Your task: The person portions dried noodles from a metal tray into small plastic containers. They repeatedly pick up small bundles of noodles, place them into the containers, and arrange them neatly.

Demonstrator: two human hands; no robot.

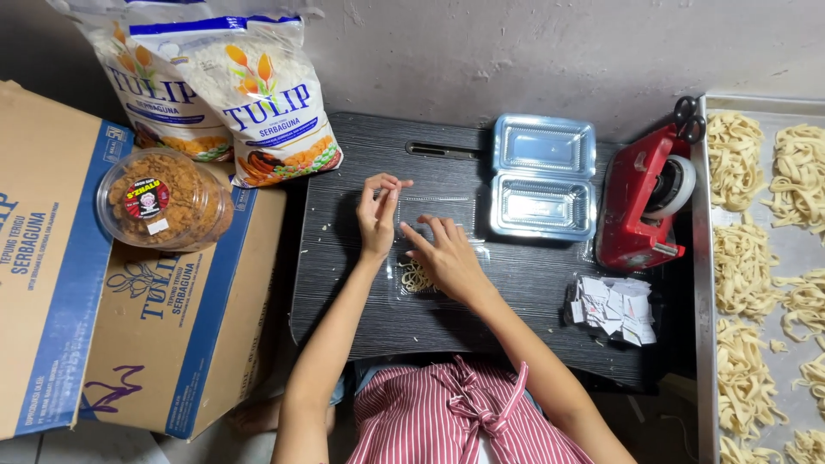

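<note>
My left hand (pixel 378 213) is raised over the dark table (pixel 344 283), fingertips pinched together at the rim of an open clear plastic container (pixel 434 206). My right hand (pixel 447 253) lies flat, palm down, on the container's near half. A small nest of yellow noodles (pixel 415 277) shows under that hand, inside the container. Whether the left fingertips hold anything small is too fine to see.
Two empty clear containers (pixel 543 176) lie open at the table's back. A red tape dispenser (pixel 643 202) and a pile of small paper labels (pixel 612 308) sit on the right. A metal tray (pixel 700 283) of noodle nests borders the right. Cardboard boxes (pixel 51 258), flour bags (pixel 258 94), a snack jar (pixel 161 199) stand left.
</note>
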